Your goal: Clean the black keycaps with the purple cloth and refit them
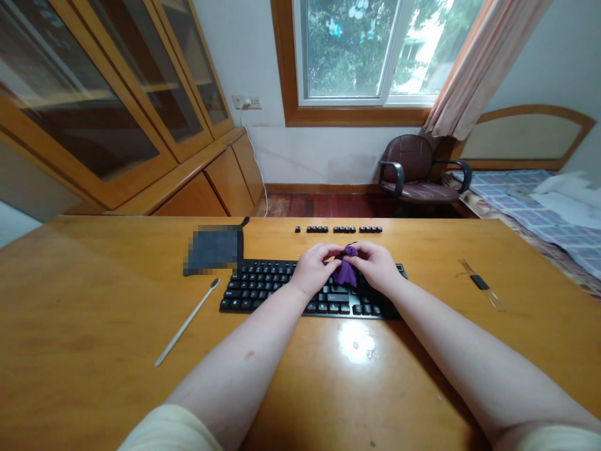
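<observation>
A black keyboard lies on the wooden desk in front of me. Above its right half, my two hands meet at a small purple cloth. My right hand is closed, pinching the cloth between thumb and fingers. From the other side, my left hand is closed too, its fingertips at a small black piece against the cloth, which looks like a keycap but is mostly covered. Loose black keycaps stand in a row of groups beyond the keyboard, along the far part of the desk.
A white-handled brush lies left of the keyboard, and a dark pouch behind it. On the right rests a wire keycap puller with a black grip. Past the desk's far edge stands an office chair.
</observation>
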A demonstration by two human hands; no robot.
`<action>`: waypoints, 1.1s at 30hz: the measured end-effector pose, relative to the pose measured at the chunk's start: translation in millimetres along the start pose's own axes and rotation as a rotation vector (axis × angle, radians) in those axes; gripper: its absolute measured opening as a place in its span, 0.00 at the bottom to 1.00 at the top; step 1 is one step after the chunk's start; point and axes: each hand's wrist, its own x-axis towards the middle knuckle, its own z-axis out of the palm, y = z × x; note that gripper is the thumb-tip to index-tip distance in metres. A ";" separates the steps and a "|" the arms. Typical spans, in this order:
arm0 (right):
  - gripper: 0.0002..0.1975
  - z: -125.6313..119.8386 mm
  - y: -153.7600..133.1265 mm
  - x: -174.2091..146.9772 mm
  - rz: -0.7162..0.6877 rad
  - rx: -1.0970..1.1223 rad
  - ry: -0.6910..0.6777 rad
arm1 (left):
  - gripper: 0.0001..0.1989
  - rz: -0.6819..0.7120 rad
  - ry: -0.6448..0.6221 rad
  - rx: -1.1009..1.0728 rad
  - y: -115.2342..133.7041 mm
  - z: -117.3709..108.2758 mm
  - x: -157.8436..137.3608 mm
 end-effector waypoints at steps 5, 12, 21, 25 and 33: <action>0.10 -0.3 -0.9 0.1 0.034 0.046 0.017 | 0.13 0.000 0.026 0.029 -1.4 1.1 0.5; 0.11 0.6 -0.1 1.0 0.015 0.052 0.019 | 0.11 -0.006 0.040 -0.007 -1.0 2.1 0.5; 0.11 -21.2 -17.6 2.6 -0.038 0.011 0.239 | 0.10 -0.052 0.091 -0.160 6.8 0.3 4.5; 0.11 -26.0 -13.1 5.4 -0.114 -0.123 0.190 | 0.10 -0.056 0.070 -0.131 9.3 -1.9 5.3; 0.14 -20.8 -16.3 1.1 -0.413 -0.435 -0.122 | 0.17 -0.159 0.001 -0.318 3.4 3.3 4.9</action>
